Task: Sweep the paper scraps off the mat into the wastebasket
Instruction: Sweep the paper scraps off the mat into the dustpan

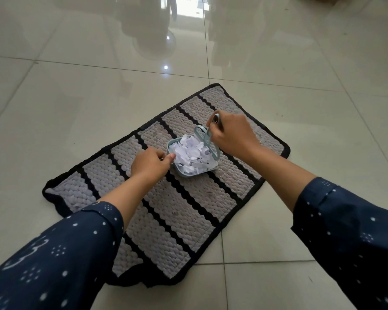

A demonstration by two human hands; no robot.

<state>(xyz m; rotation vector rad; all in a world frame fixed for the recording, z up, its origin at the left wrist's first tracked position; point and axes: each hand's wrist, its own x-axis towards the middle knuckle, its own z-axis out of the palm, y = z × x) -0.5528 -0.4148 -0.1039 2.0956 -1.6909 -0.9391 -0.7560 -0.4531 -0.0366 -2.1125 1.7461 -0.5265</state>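
At the centre of the striped woven mat, white paper scraps are lying heaped in a small pale-blue dustpan. The right hand is gripping a matching hand brush over its far-right rim, while the left hand is pinching closed at its left edge, on glossy floor tiles.
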